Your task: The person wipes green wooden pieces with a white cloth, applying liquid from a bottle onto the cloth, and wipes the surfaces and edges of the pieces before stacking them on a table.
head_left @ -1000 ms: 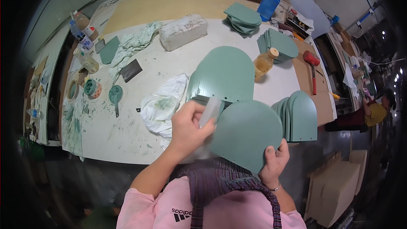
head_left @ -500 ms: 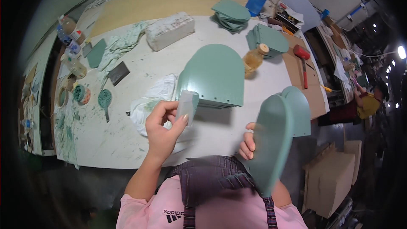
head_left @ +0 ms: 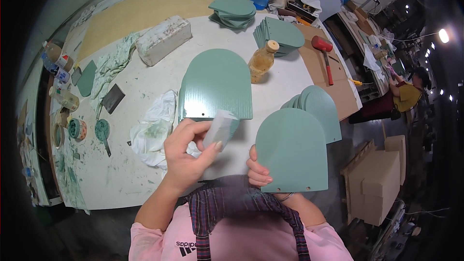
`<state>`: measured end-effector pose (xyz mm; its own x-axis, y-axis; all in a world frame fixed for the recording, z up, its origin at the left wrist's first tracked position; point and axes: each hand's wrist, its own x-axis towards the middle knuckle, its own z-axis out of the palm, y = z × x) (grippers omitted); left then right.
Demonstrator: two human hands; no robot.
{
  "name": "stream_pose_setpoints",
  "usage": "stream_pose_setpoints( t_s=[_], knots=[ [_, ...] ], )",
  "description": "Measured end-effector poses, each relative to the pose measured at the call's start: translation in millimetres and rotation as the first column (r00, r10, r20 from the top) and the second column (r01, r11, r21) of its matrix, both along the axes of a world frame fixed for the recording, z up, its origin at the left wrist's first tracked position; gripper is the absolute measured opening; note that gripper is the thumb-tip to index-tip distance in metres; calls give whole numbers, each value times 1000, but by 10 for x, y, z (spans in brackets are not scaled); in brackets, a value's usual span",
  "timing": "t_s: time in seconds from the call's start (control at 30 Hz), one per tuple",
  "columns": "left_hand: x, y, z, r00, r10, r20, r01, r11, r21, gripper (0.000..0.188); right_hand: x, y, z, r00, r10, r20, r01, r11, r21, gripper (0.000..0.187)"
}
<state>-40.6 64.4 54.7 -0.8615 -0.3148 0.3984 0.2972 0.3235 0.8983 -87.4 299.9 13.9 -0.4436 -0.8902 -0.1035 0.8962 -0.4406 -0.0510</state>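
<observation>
My left hand (head_left: 187, 153) pinches a pale, rectangular folded piece (head_left: 217, 133) with a green smear between thumb and fingers; its exact kind is unclear. The piece is by the front edge of a stack of green arch-shaped panels (head_left: 215, 82) on the table. In my right hand (head_left: 259, 170) is another green arch-shaped panel (head_left: 292, 150), gripped by its left edge. Its flat face is toward me, the rounded end points away, and small holes run along the straight near end. Part of my right hand is hidden behind it. More green panels (head_left: 321, 108) stand just beyond.
A crumpled white cloth (head_left: 154, 133) lies left of the panel stack. Behind are a stained white block (head_left: 164, 41), a bottle of amber liquid (head_left: 263, 63) and more stacked panels (head_left: 282, 36). A red mallet (head_left: 323, 46) rests on cardboard at right. Another person (head_left: 408, 96) works farther right.
The panel in my right hand has turned from nearly edge-on to face me. The whole view has shifted, so the table's things sit farther left. My left hand keeps hold of the pale piece.
</observation>
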Motion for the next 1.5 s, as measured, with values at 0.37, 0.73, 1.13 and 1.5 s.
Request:
stream_pose_setpoints(
  t_s=[0.37, 0.73, 1.13, 1.5],
  knots=[
    [-128, 1025, 459, 777, -582, -239, 334, 703, -628, 31, 132, 20, -454, 995, 103, 2, -101, 978, -185, 59],
    [-501, 496, 430, 923, -235, -304, 90, 902, -423, 34, 137, 75, -440, 983, 165, -77, -176, 969, -174, 59],
    [538, -1868, -1107, 549, 828, 110, -728, 539, -423, 29, -87, 250, -339, 966, 192, -172, -169, 976, 138, 59],
    [815, -2143, -1693, 300, 954, -13, -619, 184, -764, 41, -4, 186, -449, 973, 182, -141, -168, 980, 107, 54]
  ],
)
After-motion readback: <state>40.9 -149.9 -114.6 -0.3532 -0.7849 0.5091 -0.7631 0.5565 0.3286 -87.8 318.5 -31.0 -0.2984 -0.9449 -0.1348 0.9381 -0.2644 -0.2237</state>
